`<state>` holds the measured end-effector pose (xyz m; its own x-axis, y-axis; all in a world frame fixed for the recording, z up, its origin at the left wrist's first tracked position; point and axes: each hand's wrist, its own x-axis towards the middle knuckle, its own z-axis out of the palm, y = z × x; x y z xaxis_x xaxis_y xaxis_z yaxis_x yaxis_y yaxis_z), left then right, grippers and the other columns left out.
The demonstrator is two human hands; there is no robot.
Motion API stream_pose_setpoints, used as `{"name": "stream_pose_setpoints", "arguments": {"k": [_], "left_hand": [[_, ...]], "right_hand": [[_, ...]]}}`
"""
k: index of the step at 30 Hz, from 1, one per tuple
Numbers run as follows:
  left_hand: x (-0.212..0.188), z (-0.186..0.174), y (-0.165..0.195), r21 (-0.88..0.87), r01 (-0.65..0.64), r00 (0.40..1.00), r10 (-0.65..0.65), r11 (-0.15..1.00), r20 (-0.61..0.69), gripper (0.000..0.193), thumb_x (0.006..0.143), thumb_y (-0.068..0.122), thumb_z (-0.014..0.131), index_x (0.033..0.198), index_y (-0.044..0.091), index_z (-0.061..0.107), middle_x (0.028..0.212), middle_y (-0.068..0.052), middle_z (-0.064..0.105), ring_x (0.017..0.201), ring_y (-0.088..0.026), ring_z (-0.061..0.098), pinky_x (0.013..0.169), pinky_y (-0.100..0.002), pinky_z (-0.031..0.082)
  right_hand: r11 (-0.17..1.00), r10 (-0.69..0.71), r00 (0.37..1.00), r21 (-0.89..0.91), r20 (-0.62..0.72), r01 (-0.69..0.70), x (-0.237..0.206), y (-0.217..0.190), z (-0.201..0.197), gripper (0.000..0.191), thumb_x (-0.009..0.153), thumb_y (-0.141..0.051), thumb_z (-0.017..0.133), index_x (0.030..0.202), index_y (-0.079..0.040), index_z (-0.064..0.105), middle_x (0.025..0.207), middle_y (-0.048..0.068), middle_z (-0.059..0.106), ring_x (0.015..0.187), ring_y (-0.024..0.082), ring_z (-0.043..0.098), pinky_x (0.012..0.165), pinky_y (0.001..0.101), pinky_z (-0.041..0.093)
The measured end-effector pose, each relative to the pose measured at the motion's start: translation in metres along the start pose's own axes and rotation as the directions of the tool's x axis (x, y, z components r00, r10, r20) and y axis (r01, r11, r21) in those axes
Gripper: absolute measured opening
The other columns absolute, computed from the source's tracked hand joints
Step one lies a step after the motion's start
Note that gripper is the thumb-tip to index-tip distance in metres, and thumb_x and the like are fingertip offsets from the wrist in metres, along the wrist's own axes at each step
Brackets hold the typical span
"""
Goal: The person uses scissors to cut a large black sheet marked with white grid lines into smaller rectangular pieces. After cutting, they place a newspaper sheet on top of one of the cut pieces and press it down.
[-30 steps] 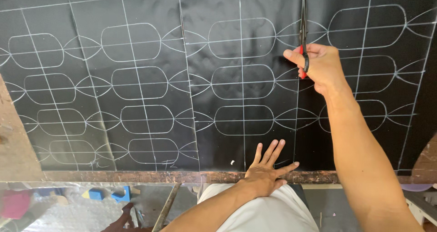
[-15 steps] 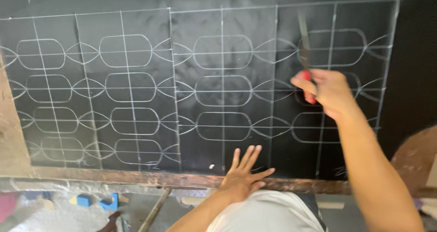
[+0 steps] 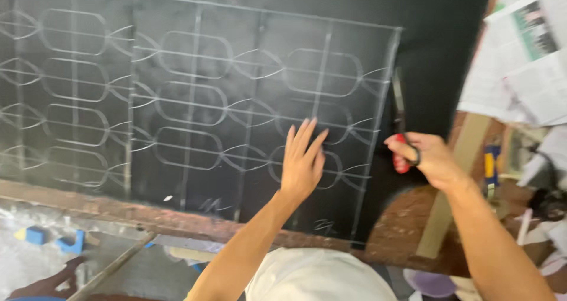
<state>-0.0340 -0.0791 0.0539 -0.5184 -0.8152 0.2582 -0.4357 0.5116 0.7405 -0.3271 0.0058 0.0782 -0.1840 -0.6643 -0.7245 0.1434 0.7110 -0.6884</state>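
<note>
**Scissors at the right-hand chalk line**

My right hand point(image 3: 434, 159) grips the red-handled scissors point(image 3: 400, 129), fingers closed through the loops, with the blades pointing up and lying just along the outer right chalk line of the grid. A second ago the scissors stood higher and further in, over a line inside the pattern; now they sit at the last vertical line, near the lower rows. I judge that the work has shifted to the edge of the marked area, where the grid ends and plain black begins.

My left hand point(image 3: 302, 162) has moved too. It lay flat at the near edge of the table before; now it is up on the black sheet point(image 3: 236, 53), fingers spread and pressing on the chalk ovals just left of the scissors. That reads to me as holding the sheet steady beside the blades.

The sheet covers the table, its chalk pattern running off to the left. The worn wooden edge point(image 3: 118, 209) lies below it, and newspapers point(image 3: 525, 59) lie to the right.
</note>
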Motion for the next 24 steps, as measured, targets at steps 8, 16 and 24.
{"name": "stream_pose_setpoints", "arguments": {"k": [8, 16, 24], "left_hand": [[0.146, 0.13, 0.026, 0.189, -0.042, 0.998, 0.05, 0.981, -0.035, 0.049, 0.1, 0.015, 0.061, 0.148, 0.009, 0.052, 0.16, -0.014, 0.042, 0.153, -0.034, 0.038, 0.129, -0.056, 0.029], [0.176, 0.167, 0.013, 0.316, -0.036, 0.994, 0.001, 0.948, 0.112, 0.055, 0.098, 0.023, 0.062, 0.152, 0.021, 0.051, 0.165, -0.017, 0.037, 0.156, -0.034, 0.033, 0.131, -0.057, 0.024], [0.195, 0.184, 0.001, 0.38, -0.041, 0.983, -0.031, 0.924, 0.181, 0.057, 0.096, 0.025, 0.065, 0.152, 0.027, 0.053, 0.164, -0.021, 0.036, 0.155, -0.037, 0.035, 0.129, -0.061, 0.025]], "right_hand": [[0.998, 0.026, 0.937, 0.044, 0.347, -0.043, 0.063, -0.047, -0.092, 0.052, 0.09, -0.039, 0.068, 0.116, 0.007, 0.066, 0.066, 0.004, 0.059, 0.061, 0.017, 0.058, 0.057, 0.0315, 0.049], [0.923, 0.287, 0.853, -0.362, 0.436, -0.126, 0.168, -0.125, -0.225, 0.051, 0.079, -0.032, 0.079, 0.113, 0.003, 0.069, 0.056, 0.008, 0.056, 0.049, 0.019, 0.051, 0.047, 0.0337, 0.042], [0.479, 0.503, 0.841, -0.874, 0.201, -0.077, 0.279, -0.149, -0.278, 0.052, 0.074, -0.008, 0.094, 0.121, -0.006, 0.071, 0.077, 0.004, 0.072, 0.062, 0.009, 0.061, 0.061, 0.0261, 0.048]]}}
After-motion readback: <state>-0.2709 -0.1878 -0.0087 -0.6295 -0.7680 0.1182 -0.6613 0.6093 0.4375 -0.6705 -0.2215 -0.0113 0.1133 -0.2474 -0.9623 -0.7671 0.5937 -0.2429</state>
